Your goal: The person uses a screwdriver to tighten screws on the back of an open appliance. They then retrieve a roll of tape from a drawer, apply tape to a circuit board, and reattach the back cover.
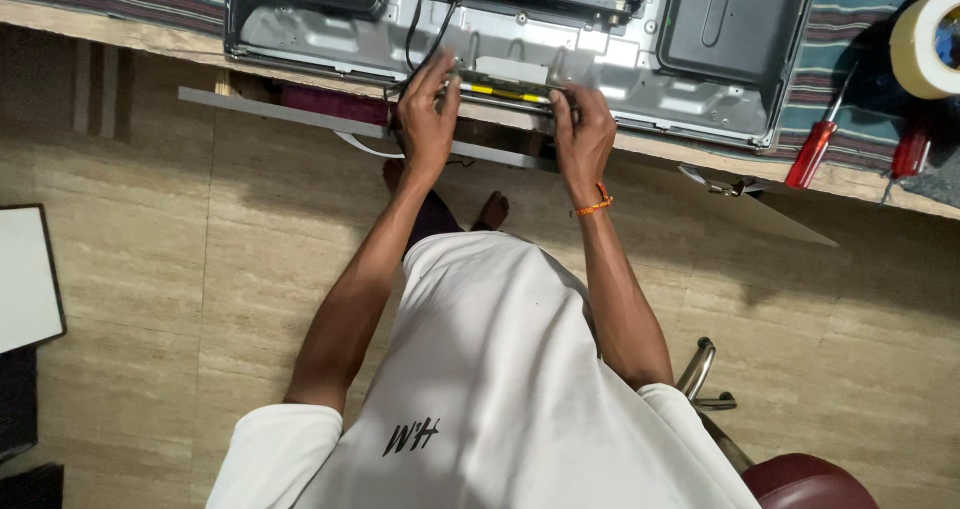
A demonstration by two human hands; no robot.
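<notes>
Grey metal back panel lies flat at the surface edge, so I see my left hand and right hand pinching its narrow yellow-marked strip from both ends.

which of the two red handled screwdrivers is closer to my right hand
The longer red-handled screwdriver, lying left of the shorter one by the tape roll, is closer to your right hand.

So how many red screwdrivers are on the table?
2. One red-handled screwdriver lies at the table's right edge; a second one sits further right, below the tape roll. Others may be hidden.
</notes>
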